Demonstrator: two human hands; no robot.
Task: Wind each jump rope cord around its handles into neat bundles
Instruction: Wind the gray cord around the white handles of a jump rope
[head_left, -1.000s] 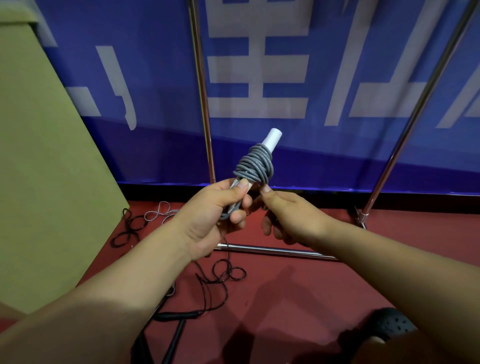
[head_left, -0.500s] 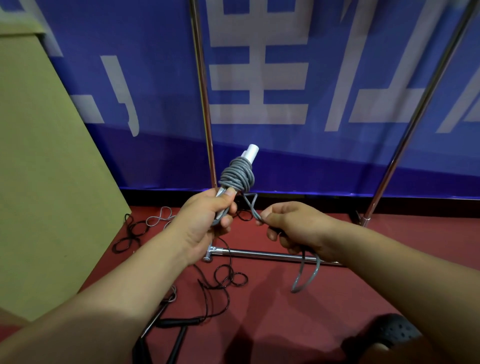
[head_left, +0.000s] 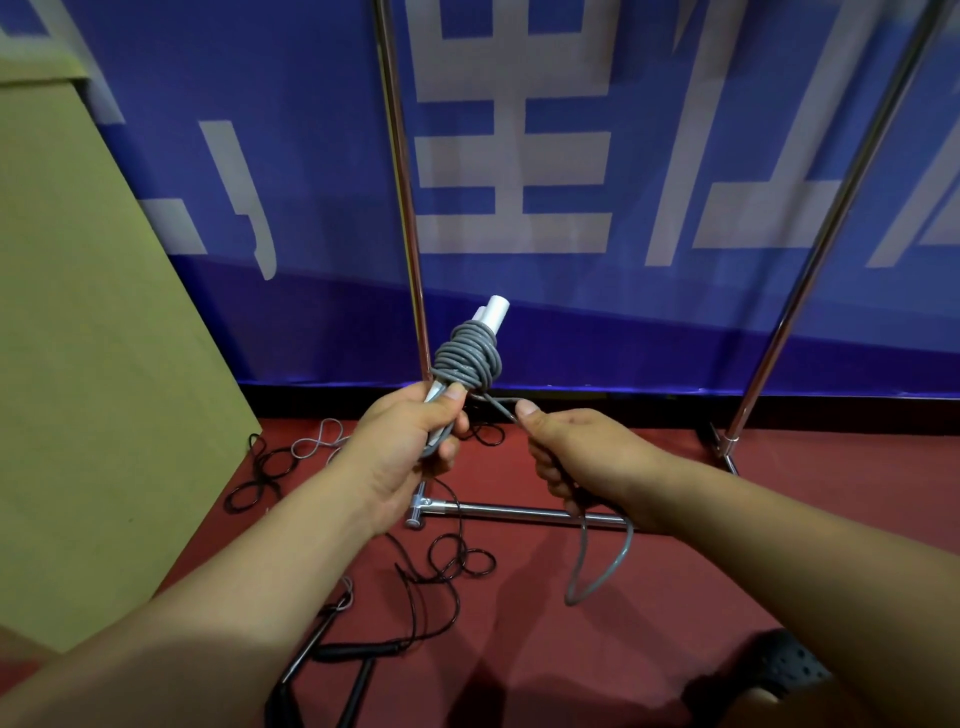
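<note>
From the head camera I am seeing the left hand (head_left: 410, 457) wrapping its curled fingers and thumb around the lower part of the white handles (head_left: 492, 314), holding them tilted up and away toward the blue banner (head_left: 623, 182). The grey cord (head_left: 467, 358) is sitting in a thick coil around the handles just above the left thumb, and the white handle ends are poking out above that coil. Just right of the coil, the right hand (head_left: 587, 457) is pinching the cord's loose stretch between thumb and curled fingers; the strand is running taut from the bottom of the coil to that thumb. Below the right hand I am watching the cord's free tail (head_left: 597, 571) hanging down in a loop over the red floor (head_left: 649, 623).

Under the coil, on the floor, the chrome stand base (head_left: 519, 512) is lying crosswise, with its two uprights rising either side of the handles in front of the banner. A black jump rope (head_left: 447, 566) is lying in loose curls below the left hand, its dark handle (head_left: 358, 649) lying nearer to me. Left of the coil, more black and pale cord loops (head_left: 291, 457) are lying against a yellow-green board (head_left: 78, 364). A dark perforated shoe (head_left: 774, 670) is showing low to the right of the hanging tail.
</note>
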